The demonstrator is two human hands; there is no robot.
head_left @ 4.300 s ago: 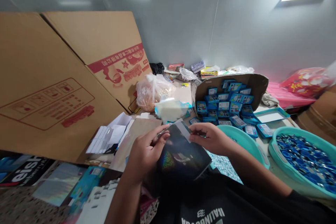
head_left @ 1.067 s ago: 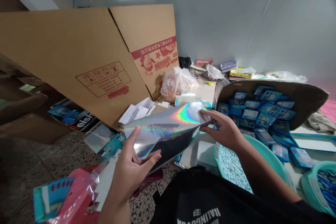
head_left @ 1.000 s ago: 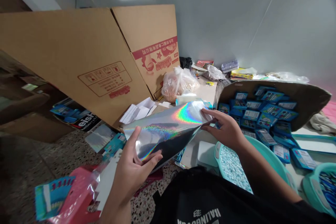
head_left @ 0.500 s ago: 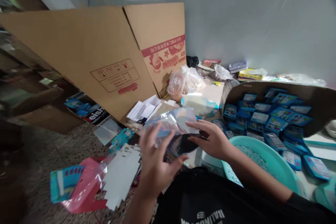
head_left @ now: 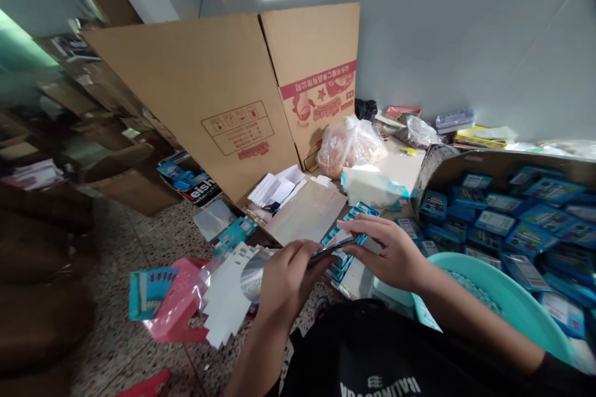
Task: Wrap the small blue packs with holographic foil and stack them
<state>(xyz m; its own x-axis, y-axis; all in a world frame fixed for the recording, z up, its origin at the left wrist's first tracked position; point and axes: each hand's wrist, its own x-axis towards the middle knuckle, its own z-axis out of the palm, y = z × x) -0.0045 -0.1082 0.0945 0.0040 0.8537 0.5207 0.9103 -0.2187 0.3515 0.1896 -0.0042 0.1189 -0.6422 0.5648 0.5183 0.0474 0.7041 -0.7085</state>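
Nearly edge-on, the holographic sheet [head_left: 252,274] lies level between both hands, its long axis running left to right. The left hand [head_left: 285,279] grips its left part and the right hand [head_left: 393,254] pinches its right end.

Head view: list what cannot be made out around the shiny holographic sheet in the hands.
Shiny holographic sheet: edge-on, face hidden behind left hand.
Round teal plastic basin: contents mostly covered by right forearm.
Small blue cardboard boxes: print too small.
Brown clutter at left: motion-blurred.
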